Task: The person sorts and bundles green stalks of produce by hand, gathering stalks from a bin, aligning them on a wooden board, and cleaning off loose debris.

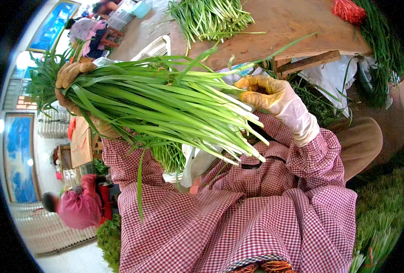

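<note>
A large bunch of garlic chives (174, 100) lies sideways in front of me, its green leaves to the left and its pale stalk ends to the right. My left hand (76, 86), in a brownish, soiled glove, is closed around the leafy part. Beside the pale ends, my right hand (272, 98) has its thumb and fingers curled into a pinch. Its white glove is stained yellow at the fingers. The fingertips meet the stalk ends, but what they pinch is too small to make out. One long leaf (288, 48) slants up beyond the right hand.
More chives (213, 20) lie on the wooden table (284, 22) ahead. Red ties (349, 11) and hanging greens (379, 50) are at its right end. Cut greens (388, 204) cover the floor at right. Two people work at left, one in a pink top (80, 207).
</note>
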Available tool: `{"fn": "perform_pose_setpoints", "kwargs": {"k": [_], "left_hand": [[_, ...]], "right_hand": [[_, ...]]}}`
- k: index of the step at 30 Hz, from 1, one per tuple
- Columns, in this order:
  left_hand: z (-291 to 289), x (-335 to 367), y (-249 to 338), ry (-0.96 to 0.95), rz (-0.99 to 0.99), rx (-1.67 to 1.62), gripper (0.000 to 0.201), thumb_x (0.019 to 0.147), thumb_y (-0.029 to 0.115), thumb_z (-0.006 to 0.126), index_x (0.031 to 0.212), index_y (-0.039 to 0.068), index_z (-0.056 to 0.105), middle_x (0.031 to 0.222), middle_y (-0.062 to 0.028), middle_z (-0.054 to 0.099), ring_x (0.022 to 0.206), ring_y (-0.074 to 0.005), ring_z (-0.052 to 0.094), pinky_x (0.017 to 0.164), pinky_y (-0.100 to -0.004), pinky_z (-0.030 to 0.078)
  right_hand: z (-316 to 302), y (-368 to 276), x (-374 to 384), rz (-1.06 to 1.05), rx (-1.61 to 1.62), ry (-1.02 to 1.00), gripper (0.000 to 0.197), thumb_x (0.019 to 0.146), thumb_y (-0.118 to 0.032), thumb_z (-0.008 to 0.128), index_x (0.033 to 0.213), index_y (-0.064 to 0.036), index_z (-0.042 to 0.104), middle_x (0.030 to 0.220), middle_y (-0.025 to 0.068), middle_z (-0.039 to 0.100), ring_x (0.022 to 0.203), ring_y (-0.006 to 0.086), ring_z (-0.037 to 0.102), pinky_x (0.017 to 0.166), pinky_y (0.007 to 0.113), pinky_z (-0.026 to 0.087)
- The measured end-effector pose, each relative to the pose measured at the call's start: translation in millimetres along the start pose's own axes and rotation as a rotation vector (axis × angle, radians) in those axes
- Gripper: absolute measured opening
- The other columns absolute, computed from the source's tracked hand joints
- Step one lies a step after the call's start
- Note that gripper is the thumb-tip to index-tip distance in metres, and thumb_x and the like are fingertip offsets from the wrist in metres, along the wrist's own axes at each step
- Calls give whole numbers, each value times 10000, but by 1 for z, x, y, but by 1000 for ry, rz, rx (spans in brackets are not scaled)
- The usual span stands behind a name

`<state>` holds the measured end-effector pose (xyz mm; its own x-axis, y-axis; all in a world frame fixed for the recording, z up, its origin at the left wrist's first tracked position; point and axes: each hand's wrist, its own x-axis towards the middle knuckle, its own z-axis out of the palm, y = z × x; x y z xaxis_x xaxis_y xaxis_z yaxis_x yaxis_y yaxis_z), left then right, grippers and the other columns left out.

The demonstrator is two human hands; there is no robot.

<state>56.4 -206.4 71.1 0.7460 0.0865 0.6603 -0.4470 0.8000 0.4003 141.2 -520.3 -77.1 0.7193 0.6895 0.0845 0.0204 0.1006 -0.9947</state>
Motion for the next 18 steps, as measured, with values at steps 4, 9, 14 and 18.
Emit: {"fn": "perform_pose_setpoints", "kwargs": {"k": [4, 9, 14, 18], "left_hand": [[8, 4, -9, -26, -122, -188, 200, 767, 76, 604, 872, 166, 459, 802, 83, 459, 790, -72, 496, 919, -379, 320], [9, 2, -17, -17, -143, -162, 197, 775, 90, 599, 884, 168, 454, 812, 84, 472, 801, -75, 496, 940, -394, 324], [2, -2, -20, -20, -139, -103, 185, 776, 110, 604, 868, 159, 452, 799, 78, 471, 805, -79, 498, 944, -404, 333], [7, -6, -5, -4, -76, -114, 201, 764, 115, 615, 877, 158, 454, 799, 67, 468, 809, -80, 499, 895, -380, 344]], "right_hand": [[6, -5, 5, -149, -170, 75, 235, 815, -255, 634, 922, -47, 658, 748, 93, 644, 656, 153, 603, 618, 281, 473], [2, -6, -7, -249, -219, 106, 212, 810, -233, 642, 900, -42, 658, 755, 96, 639, 667, 160, 607, 616, 282, 474], [-15, 5, -27, -2, -27, 120, 217, 833, -206, 627, 913, -5, 643, 725, 14, 589, 612, 82, 493, 570, 220, 422], [-48, 34, -40, 105, -168, 407, 213, 867, -231, 571, 860, -32, 644, 724, 5, 593, 583, 78, 480, 541, 213, 404]]}}
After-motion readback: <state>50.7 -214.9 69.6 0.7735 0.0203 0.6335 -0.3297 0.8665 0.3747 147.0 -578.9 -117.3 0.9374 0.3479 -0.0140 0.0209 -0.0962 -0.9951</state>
